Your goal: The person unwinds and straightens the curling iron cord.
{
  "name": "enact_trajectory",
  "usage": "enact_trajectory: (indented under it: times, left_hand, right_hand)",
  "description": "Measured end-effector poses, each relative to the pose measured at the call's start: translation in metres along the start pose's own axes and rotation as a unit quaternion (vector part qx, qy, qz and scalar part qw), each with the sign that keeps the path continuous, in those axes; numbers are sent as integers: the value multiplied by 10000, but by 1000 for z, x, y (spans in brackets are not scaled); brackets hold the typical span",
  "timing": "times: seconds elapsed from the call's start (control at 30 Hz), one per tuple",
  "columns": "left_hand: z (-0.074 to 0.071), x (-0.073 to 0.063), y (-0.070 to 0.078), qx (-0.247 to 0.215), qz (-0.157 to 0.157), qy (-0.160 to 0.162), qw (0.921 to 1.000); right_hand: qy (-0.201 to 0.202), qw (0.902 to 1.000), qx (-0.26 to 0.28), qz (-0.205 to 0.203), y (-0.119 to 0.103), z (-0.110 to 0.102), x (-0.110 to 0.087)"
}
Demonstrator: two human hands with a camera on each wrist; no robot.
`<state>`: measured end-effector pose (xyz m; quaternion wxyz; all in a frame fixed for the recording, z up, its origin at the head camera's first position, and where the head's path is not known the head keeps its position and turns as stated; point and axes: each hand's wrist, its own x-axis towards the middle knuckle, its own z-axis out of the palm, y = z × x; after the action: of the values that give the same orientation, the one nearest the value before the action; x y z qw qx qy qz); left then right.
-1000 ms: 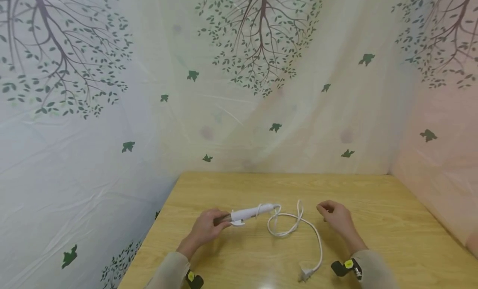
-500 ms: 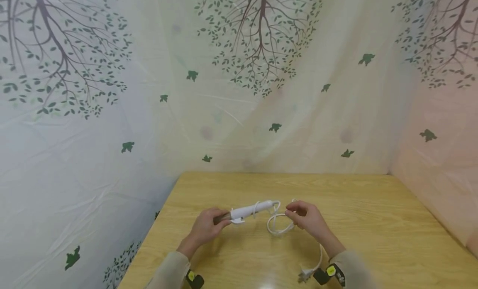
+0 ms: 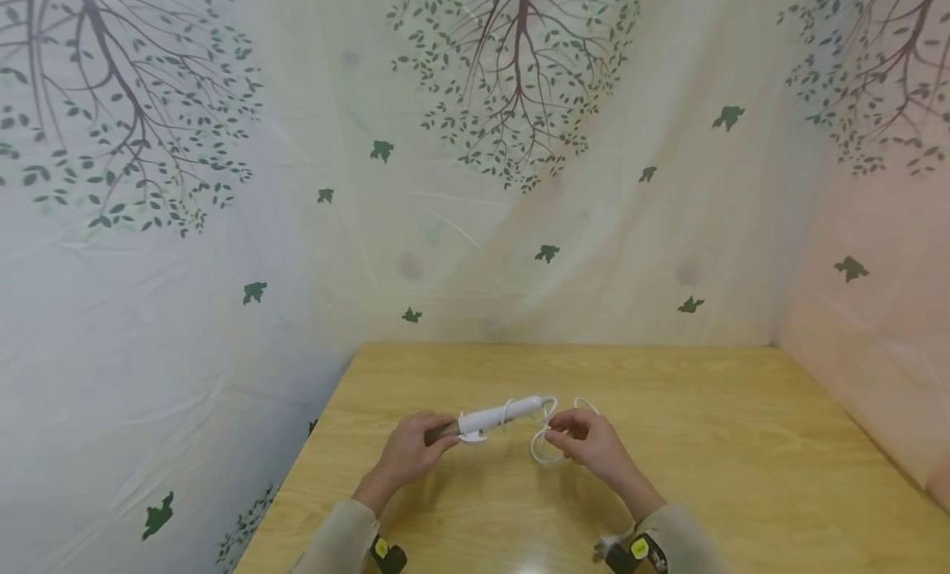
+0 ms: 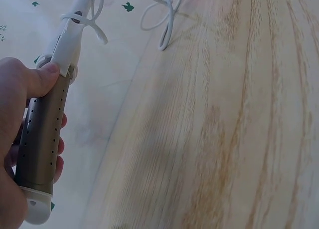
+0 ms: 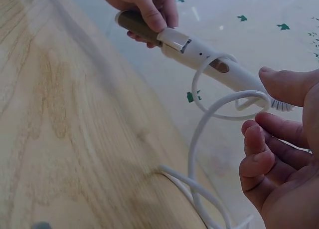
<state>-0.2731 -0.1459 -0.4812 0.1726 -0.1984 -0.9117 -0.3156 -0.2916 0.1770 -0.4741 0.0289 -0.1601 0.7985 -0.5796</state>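
Note:
My left hand (image 3: 410, 452) grips the brown barrel (image 4: 42, 134) of a curling iron (image 3: 499, 418), thumb near the white clamp lever (image 4: 67, 52). The iron is held above the table, its white handle (image 5: 194, 54) pointing right and tilted slightly up. A white power cord (image 5: 193, 134) leaves the handle's end, with one loop around the handle. My right hand (image 3: 594, 449) is beside the cord near the handle's end. In the right wrist view, its thumb and fingers stand apart on either side of a cord loop; any contact is unclear.
A wooden table (image 3: 712, 409) lies beneath both hands. The cord's plug (image 3: 603, 548) rests near the front, partly behind the right wrist's camera (image 3: 631, 553). Behind the table hangs a pale curtain (image 3: 475, 285) printed with trees and birds.
My right hand has moved left from the table's right side to the cord near the handle. The left hand has kept its grip on the curling iron almost without moving.

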Motion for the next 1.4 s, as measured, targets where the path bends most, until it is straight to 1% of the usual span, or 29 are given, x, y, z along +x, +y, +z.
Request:
enact_trajectory:
  times: [0.2,0.33,0.47,0.63,0.73,0.8,0.9,0.97,1.07,1.13,1.2,1.27,1.33,1.4]
  left_hand:
    - [0,3,-1,-39,114,32,9999]
    - [0,2,-2,-71,136,24,9999]
    - [1,1,-2,-54,97,0,9999]
    - [2,-1,-1,-46,105,-6,9999]
    - [3,-1,0,0,96,-10,10000]
    - [3,-1,1,30,75,-42,10000]
    - [3,0,2,58,93,-84,9999]
    - [3,0,1,43,115,-84,9999]
    - [3,0,0,19,163,-44,9999]
    - [3,1,0,5,179,-46,9998]
    - [3,1,1,-6,182,-53,9998]
    - [2,1,2,-44,180,-68,9998]
    - [2,1,2,-86,176,-59,9998]
    - [1,0,1,-133,158,-43,9998]
  right_hand:
    - [-69,9998,178,-38,2,7,-2]
    - [-20,9995,320,-44,7,10,-2]
    - [48,9979,650,67,10,11,-2]
    - [-124,9945,1039,-33,10,15,-2]
    - [-196,9936,1105,-114,11,17,-1]
    - [-93,9943,1057,-126,11,18,0]
    - [275,9964,802,39,13,16,2]
    - [553,9969,551,119,10,13,2]
    - [859,9962,-10,157,12,7,4]
    - [967,9943,-454,32,14,3,2]
    - [985,9908,-913,-132,19,2,2]
    - [883,9870,-1294,-368,20,1,0]
    - [670,9819,-1631,-697,20,0,-2]
    - [408,9767,-1846,-1021,20,-1,-4]
